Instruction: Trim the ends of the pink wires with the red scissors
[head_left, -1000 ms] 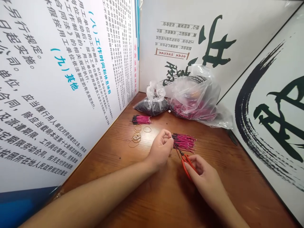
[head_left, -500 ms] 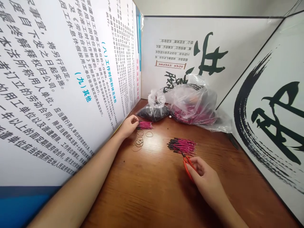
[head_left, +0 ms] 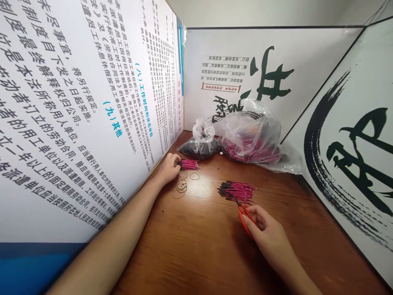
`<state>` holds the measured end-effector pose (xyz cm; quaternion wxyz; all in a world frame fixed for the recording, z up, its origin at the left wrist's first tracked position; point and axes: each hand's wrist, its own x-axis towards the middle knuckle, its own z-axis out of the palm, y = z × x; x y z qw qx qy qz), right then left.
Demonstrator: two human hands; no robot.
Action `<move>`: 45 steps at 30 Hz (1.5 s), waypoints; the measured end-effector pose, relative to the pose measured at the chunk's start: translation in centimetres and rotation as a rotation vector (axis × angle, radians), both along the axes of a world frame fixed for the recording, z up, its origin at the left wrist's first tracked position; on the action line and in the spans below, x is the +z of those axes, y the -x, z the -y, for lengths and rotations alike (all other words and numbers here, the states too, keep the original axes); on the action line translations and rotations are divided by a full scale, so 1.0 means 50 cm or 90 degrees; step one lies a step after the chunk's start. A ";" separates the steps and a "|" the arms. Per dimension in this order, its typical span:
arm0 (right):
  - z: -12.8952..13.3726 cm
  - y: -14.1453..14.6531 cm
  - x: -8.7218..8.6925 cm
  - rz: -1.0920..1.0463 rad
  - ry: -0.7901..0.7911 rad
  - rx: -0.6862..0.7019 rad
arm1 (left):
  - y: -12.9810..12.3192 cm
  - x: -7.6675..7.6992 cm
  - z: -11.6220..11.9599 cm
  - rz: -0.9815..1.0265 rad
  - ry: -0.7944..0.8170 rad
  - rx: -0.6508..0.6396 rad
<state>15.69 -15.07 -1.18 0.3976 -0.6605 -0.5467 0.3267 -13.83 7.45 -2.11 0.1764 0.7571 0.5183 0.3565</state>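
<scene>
My left hand (head_left: 170,167) is at the far left of the table, its fingers curled together at the left end of a small pile of thin pink wires (head_left: 190,164). What lies between the fingertips is hidden. Below that pile are several loose rubber bands (head_left: 181,186). My right hand (head_left: 266,231) is wrapped around orange-handled cutters (head_left: 244,221); their dark tip touches or nearly touches the near edge of a larger pile of pink wires with black ends (head_left: 237,191).
At the back stand a clear plastic bag with dark contents (head_left: 201,146) and a larger clear bag of pink wires (head_left: 254,143). Tall printed boards (head_left: 123,123) wall in the left, back and right of the brown wooden table (head_left: 196,246). A small white bit (head_left: 221,153) lies between the bags.
The view has shifted slightly, so everything appears a little lower and to the right. The left fingers sit slightly more curled against the small pile. The cutters stay at the larger pile.
</scene>
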 end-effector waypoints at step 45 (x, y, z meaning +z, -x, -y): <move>-0.033 -0.036 -0.031 -0.076 -0.104 -0.041 | -0.241 0.035 0.229 -0.138 -0.077 -0.383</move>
